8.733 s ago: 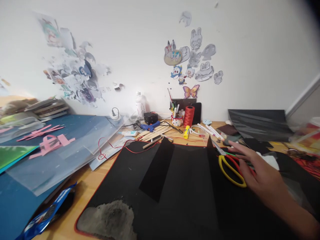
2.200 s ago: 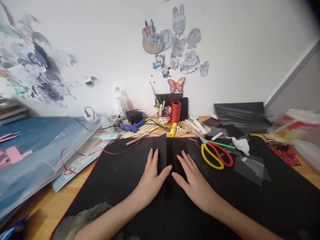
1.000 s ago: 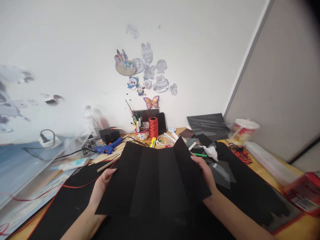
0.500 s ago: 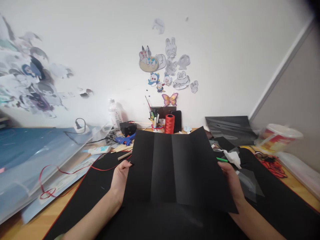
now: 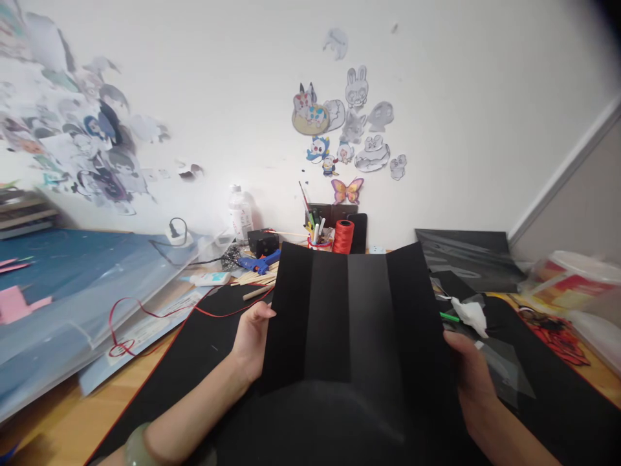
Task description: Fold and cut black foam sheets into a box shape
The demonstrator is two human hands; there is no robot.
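Left hand (image 5: 252, 340) and right hand (image 5: 473, 369) grip the black card (image 5: 330, 317) by its side edges, sensible holds: it looks light, bendable.

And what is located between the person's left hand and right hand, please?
A creased black sheet fills that stretch: the left hand holds one side edge, the right hand the other. The head view shows this.

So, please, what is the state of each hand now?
Left hand: closed, holding the left edge of the creased black paper sheet.
Right hand: closed, holding the sheet's right edge.
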